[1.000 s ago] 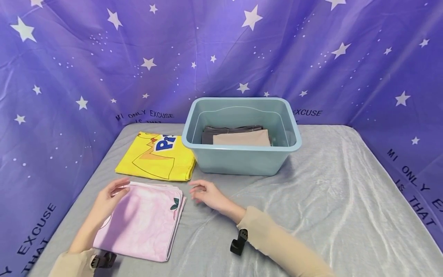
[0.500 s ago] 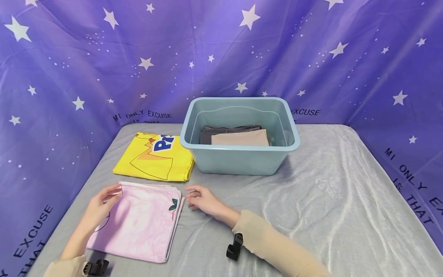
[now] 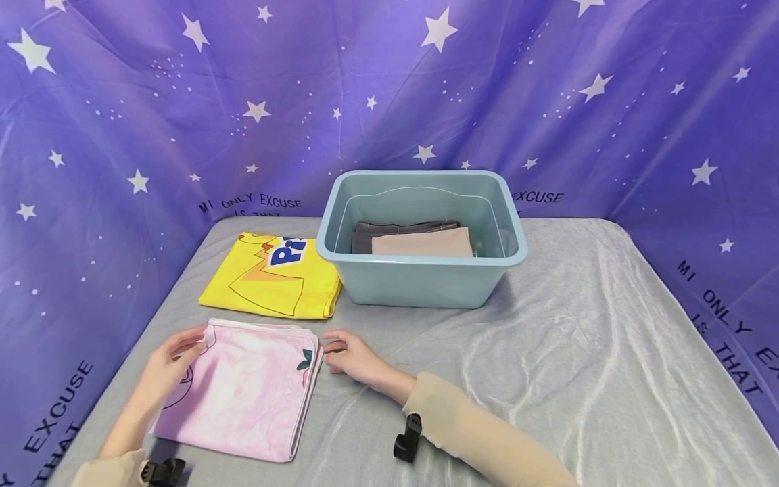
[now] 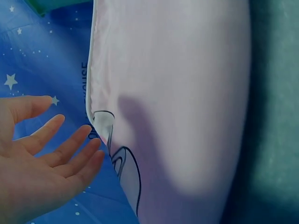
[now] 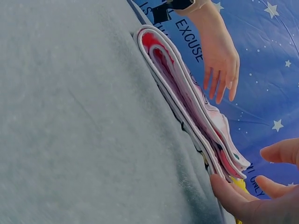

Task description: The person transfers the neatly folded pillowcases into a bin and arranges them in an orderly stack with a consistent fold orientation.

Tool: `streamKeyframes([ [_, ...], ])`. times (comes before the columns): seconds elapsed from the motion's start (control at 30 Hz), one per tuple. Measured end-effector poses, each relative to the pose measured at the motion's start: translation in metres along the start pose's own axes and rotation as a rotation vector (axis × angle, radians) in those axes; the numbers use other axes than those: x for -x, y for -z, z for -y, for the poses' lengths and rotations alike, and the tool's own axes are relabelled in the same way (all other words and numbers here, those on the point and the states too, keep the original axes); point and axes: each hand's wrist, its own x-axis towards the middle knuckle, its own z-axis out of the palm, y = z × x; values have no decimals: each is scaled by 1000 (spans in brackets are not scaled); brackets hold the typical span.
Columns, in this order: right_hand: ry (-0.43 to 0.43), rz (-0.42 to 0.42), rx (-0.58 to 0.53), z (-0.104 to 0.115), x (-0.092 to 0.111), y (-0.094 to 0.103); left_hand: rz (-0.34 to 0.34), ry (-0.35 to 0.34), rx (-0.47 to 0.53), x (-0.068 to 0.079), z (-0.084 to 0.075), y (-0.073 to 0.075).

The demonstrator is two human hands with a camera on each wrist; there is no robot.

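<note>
- I see the folded pink cloth [image 3: 249, 392] between seven and eight o'clock in my head view, flat on the grey cover [image 3: 578, 352].
- The left hand [image 3: 169, 360] is at the cloth's ten o'clock corner. Its grip is wide, thumb apart from the fingers; I cannot tell if the fingertips touch the edge.
- The right hand [image 3: 360, 360] is between two and three o'clock of the cloth. Its grip is wide too; in the right wrist view one fingertip appears to meet the folded layers.
- Between twelve and one from the pink cloth, I have a folded yellow cloth [image 3: 274, 284] with blue lettering.
- Near its two o'clock stands the blue bin [image 3: 420, 287]; inside, a beige cloth [image 3: 422, 243] lies on the six o'clock side of a dark grey cloth [image 3: 363, 239].
</note>
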Motion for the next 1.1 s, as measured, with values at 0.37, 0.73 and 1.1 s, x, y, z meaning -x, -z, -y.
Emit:
streamKeyframes([
  [0.37, -1, -34, 24, -2, 4, -4, -7, 14, -19, 2, 15, 3],
  [0.73, -47, -28, -14, -5, 6, -11, 42, 111, -94, 5, 21, 6],
  [1.1, -87, -37, -100, -7, 7, -21, 101, 149, -132, 9, 26, 8],
])
